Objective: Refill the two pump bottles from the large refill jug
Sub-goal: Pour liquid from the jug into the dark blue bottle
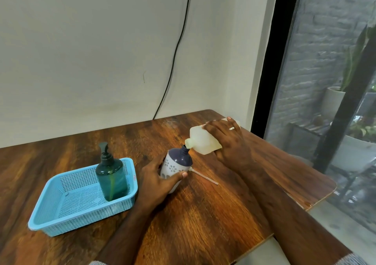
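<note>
- Low in the middle of the frame, the left hand has its fingers and thumb wrapped round the white flowered bottle. It holds the bottle a bit tilted on the wooden table.
- The bottle's pump is off. A thin white pump tube lies on the table just right of it.
- Just above, the open dark neck of the bottle meets the spout of the pale refill jug. The jug is tipped toward the bottle.
- The right hand, right of the middle, grips the jug from above, fingers spread over its side.
- At lower left, the green pump bottle stands in a blue basket with its pump on. It looks like it waits for its turn.
- What could go wrong: the neck is small, so if the jug tips too fast, soap may run down the side onto the table.
- If the left hand slips, the tilted bottle may fall over and spill.
- I cannot see how full the bottle is, so it may overflow.
- At the top of the frame, a black cable hangs down the wall.
</note>
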`<state>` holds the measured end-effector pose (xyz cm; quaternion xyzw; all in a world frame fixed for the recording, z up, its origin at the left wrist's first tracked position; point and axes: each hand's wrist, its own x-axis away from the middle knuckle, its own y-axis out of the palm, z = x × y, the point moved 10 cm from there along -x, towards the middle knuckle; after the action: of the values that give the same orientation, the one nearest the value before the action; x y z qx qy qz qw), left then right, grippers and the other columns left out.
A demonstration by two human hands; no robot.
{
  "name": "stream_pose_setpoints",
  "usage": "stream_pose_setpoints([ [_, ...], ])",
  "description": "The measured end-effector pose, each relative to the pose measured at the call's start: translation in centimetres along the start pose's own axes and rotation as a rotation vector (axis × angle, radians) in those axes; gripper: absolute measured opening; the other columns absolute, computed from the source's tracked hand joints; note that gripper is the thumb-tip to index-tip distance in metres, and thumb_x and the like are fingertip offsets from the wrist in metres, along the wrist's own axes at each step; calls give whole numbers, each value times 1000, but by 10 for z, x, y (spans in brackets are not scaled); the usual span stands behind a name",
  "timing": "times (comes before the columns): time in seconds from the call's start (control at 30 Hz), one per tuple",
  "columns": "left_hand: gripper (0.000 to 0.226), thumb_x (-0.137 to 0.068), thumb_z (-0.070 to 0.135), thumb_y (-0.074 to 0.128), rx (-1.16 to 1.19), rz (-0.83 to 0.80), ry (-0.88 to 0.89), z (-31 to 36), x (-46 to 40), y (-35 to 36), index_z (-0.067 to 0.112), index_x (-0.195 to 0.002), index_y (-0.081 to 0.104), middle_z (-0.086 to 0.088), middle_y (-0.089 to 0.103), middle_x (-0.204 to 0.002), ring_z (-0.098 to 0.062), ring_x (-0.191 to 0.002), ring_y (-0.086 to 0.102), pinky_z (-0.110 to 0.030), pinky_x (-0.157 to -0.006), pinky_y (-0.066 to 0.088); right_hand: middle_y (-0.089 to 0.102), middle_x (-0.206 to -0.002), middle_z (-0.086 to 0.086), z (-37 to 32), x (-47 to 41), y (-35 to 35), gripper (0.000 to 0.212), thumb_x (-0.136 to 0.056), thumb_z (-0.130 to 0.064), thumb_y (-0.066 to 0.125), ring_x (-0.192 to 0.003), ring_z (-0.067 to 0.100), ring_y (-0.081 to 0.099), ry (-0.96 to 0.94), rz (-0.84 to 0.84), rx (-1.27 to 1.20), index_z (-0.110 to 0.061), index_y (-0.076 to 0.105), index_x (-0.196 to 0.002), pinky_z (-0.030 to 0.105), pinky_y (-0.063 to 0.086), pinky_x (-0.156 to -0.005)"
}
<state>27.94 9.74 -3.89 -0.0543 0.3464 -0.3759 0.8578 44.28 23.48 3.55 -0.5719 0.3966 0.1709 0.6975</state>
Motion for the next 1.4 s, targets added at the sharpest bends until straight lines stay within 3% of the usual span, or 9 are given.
stream_pose_setpoints([
  [0.43,72,-62,63,79,-6,9,-7,0,1,-1,26,-123,65,22,67,-110,7,-101,61,-24,-80,55,61,-135,9,1,1,0,61,-76,-28,73,-125,33,57,6,-7,7,-16,56,-133,60,30,-115],
  [0.67,69,-63,64,79,-9,8,-14,-3,1,-1,32,-122,63,21,68,-111,4,-101,62,-31,-81,58,60,-136,9,0,0,-1,60,-75,-29,70,-125,33,56,10,-18,2,-16,57,-133,60,30,-115],
  [0.83,79,-62,73,76,-19,-6,-41,-11,1,2,31,-127,60,18,67,-118,1,-106,62,-39,-86,58,60,-136,9,1,1,0,61,-75,-32,70,-125,32,56,15,-19,4,-16,57,-132,61,31,-115],
  [1.0,77,-63,67,78,-23,-1,-31,-9,0,1,29,-127,61,18,67,-116,2,-104,62,-37,-85,58,60,-135,9,2,3,0,61,-75,-33,70,-124,33,56,15,-14,13,-16,58,-132,61,31,-115],
  [1.23,86,-61,75,75,-38,-23,-67,-19,0,5,30,-131,58,15,66,-123,-2,-109,61,-40,-90,57,61,-134,10,0,1,-3,60,-76,-33,70,-123,33,58,-1,-3,11,-15,57,-132,61,30,-115],
  [1.4,81,-62,71,77,-30,-17,-63,-15,1,4,29,-129,60,17,67,-118,3,-105,62,-33,-87,58,61,-135,9,0,2,-4,60,-75,-32,71,-124,32,57,-10,3,15,-16,57,-132,59,30,-116],
])
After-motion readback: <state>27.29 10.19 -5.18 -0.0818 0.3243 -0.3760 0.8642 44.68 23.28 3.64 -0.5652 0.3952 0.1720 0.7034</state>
